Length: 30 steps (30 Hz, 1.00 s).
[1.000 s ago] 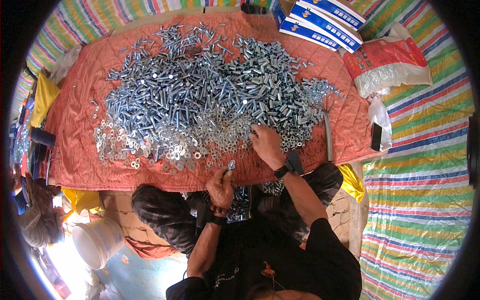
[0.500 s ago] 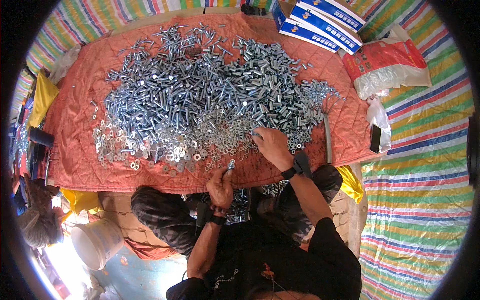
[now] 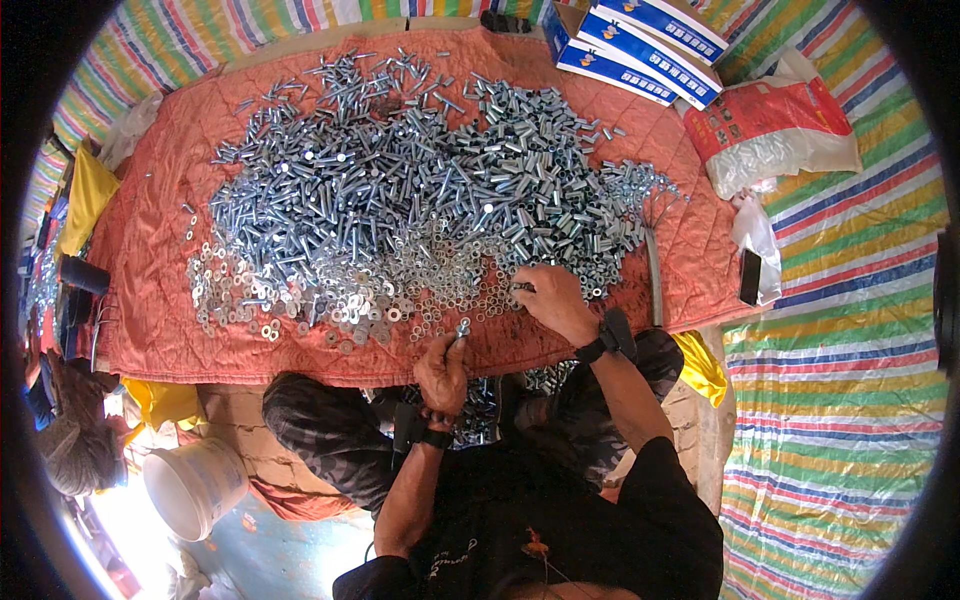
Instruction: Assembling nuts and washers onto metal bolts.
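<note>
"Striped sheeting (image 3: 180,40) backs the place, and a red quilted cloth (image 3: 150,260) spreads under the work. What lies left of the grips?"

"Lowest, well left of both, a white bucket (image 3: 195,488). On the cloth, left of the left pinch and farther out, lie pale flat washers (image 3: 215,275), with a heap of metal rods (image 3: 330,190) beyond them."

"And the left hand (image 3: 440,375)?"

"At the cloth's near edge, thumb and finger closed on a small metal piece (image 3: 463,327), its ringed end up. Just beyond that pinch are loose small rings (image 3: 440,270)."

"The right hand (image 3: 553,298)?"

"Right of the left pinch and farther out, by the border of the heap. Its fingers are drawn together around a dark bit (image 3: 523,287); I can't tell whether that is a held part or shadow."

"Right of it?"

"Short metal tubes (image 3: 550,150) beyond its fingers, then a metal bar (image 3: 656,275) to its right."

"Which step, then?"

"Picking out small parts, I'd judge: left as holder, right as picker. The next move would call for a steady left pinch and fine fingertip control on the right."
</note>
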Available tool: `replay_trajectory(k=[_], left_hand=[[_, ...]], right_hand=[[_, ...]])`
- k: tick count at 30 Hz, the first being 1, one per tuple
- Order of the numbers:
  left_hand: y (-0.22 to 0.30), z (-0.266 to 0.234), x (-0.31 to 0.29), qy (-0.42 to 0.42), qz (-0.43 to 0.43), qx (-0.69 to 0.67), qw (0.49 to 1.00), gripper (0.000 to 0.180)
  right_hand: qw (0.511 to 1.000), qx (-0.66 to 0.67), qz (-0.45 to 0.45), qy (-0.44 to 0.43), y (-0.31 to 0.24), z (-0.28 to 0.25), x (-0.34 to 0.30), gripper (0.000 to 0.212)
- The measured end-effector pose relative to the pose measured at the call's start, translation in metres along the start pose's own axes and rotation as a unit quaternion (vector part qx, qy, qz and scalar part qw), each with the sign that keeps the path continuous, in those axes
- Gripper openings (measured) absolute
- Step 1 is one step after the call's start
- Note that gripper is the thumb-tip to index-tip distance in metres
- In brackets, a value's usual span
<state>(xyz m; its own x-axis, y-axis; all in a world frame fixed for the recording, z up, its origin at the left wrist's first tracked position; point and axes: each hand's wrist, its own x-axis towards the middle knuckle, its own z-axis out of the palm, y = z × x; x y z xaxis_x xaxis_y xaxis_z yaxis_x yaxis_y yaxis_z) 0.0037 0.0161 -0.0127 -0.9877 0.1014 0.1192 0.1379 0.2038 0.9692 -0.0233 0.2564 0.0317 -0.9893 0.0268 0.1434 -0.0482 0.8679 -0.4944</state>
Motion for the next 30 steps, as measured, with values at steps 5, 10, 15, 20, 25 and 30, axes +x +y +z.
replay_trajectory(k=[5, 10, 15, 20, 25, 30], left_hand=[[0.008, 0.003, 0.001, -0.017, -0.023, -0.011, 1.0, 0.015], [0.005, 0.0, 0.003, -0.009, 0.008, 0.033, 0.999, 0.015], [0.001, -0.001, 0.003, 0.0, 0.035, 0.029, 0.999, 0.014], [0.014, -0.002, -0.001, -0.012, 0.029, 0.007, 0.999, 0.012], [0.029, -0.008, -0.004, -0.043, 0.01, -0.05, 0.998, 0.011], [0.037, -0.014, -0.007, -0.071, -0.016, -0.097, 0.993, 0.012]], right_hand=[[1.0, 0.013, -0.001, -0.008, 0.01, 0.001, -0.001, 0.018], [0.95, 0.27, 0.147, -0.058, -0.016, -0.001, -0.009, 0.023], [0.91, 0.377, 0.167, -0.038, -0.043, 0.001, -0.025, 0.02], [0.939, 0.332, 0.08, -0.036, -0.07, 0.007, -0.034, 0.008], [0.965, 0.25, -0.079, 0.027, -0.08, 0.0, -0.037, 0.011], [0.956, 0.284, -0.074, -0.002, -0.079, -0.009, -0.039, 0.013]])
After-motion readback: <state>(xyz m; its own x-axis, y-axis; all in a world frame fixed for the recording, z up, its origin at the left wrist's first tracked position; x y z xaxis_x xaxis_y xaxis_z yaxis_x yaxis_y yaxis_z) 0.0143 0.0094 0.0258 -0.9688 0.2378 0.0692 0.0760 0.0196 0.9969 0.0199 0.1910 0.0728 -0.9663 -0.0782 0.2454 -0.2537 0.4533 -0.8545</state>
